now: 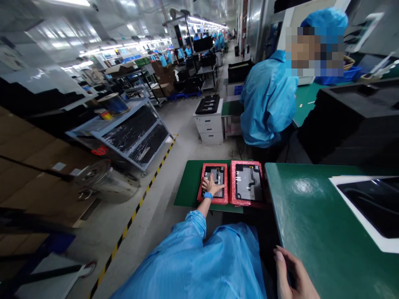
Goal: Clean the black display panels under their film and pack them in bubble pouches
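As a flat grey-and-black panel (220, 178) lies on red bubble wrap (226, 176) atop a green table (188, 182), the left hand (212, 186) spreads wide over it, closed on nothing; the right hand (291, 272) curls beside a glossy green workbench (307, 211), its grip impossible to tell.

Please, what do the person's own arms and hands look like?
The left hand and right hand are gloveless. A loose, light-blue fabric sleeve covers most of the left arm; a bright-blue band circles the wrist. The right forearm is outside the picture.
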`<state>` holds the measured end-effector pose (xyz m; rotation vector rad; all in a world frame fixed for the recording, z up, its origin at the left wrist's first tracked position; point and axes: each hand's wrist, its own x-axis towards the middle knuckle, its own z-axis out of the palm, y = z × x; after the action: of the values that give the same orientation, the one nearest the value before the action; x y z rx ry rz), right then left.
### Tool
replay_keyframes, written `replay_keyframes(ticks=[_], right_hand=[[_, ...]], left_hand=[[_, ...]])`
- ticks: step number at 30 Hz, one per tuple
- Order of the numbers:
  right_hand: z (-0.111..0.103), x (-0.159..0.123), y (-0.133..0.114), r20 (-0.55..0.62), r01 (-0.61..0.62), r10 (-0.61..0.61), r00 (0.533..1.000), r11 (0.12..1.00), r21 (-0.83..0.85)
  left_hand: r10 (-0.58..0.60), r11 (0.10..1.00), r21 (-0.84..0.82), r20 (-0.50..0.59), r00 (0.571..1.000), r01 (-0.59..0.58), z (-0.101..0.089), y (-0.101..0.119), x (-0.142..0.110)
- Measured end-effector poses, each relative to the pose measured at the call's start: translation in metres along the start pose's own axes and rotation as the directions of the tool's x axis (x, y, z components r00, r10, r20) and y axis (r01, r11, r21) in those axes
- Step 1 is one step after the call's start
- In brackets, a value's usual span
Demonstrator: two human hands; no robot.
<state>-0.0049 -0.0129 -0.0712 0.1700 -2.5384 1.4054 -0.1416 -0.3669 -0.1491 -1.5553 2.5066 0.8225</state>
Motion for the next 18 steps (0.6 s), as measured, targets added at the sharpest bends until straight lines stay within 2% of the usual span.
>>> replay_keyframes(ticks=[4,10,15,18], right_hand=[[0.0,0.005,0.004,0.005,0.069,-0.068,0.998,0.998,-0.013],[0.002,0.007,-0.016,-0.052,0.079,-0.08,0.995,0.997,-0.016],[0.005,0.008,-0.022,-0.091,0.034,-0.033,0.995,0.999,0.003],[0.004,0.007,-0.019,-0.073,-0.022,0.023,0.997,1.0,0.019]], left_hand=[[0.024,0.999,-0.024,0.023,0.999,-0.024,-0.001,-0.005,0.001],[0.12,0.988,-0.092,-0.007,0.993,-0.12,0.001,-0.013,-0.011],[0.29,0.922,-0.258,-0.031,0.956,-0.288,0.023,-0.012,-0.042],[0.34,0.873,-0.372,0.003,0.94,-0.315,0.039,-0.001,-0.056]])
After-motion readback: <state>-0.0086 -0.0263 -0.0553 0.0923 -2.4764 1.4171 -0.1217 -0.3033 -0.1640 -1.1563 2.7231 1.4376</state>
